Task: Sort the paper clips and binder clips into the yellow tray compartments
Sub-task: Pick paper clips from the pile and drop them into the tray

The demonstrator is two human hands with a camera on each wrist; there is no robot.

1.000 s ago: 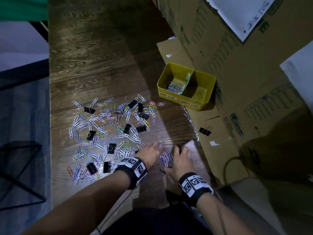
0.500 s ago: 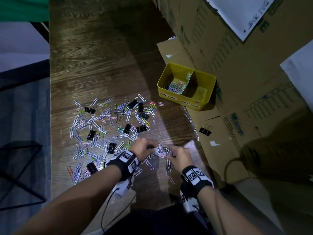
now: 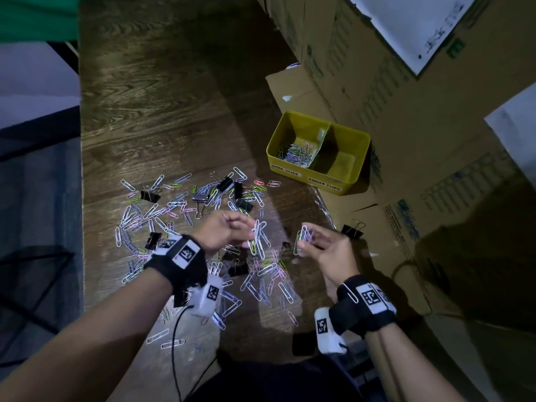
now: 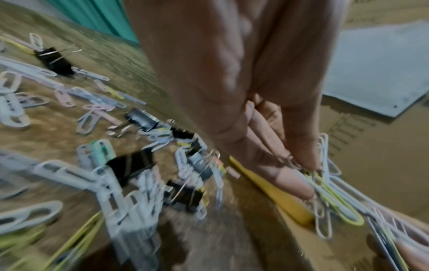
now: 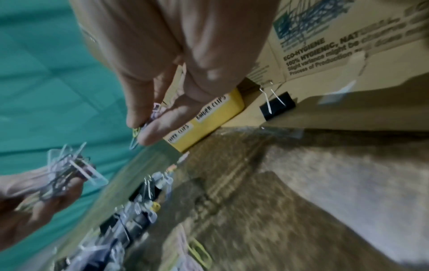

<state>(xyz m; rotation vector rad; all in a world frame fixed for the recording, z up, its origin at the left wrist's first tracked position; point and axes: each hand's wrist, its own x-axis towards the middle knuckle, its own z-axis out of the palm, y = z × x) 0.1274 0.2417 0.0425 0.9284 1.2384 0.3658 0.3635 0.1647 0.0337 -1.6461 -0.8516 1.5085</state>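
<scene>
head view: yellow tray (image 3: pixel 355 143) far right on the bench (image 3: pixel 162 111), paper clips (image 3: pixel 297 152) in its left compartment, right one bare; loose paper clips and binder clips (image 3: pixel 150 195) scattered left and near.
right wrist view: tray labels read, right one "binder clips"; one binder clip (image 5: pixel 277 106) on cardboard (image 5: pixel 348 102) beside the tray.
left hand (image 3: pixel 224 230): raised, grip pinching a bunch of paper clips (image 3: pixel 258 237) at the fingertips.
right hand (image 3: pixel 327 250): raised, grip pinching a smaller bunch (image 3: pixel 303 239).
left wrist view: blurred.
</scene>
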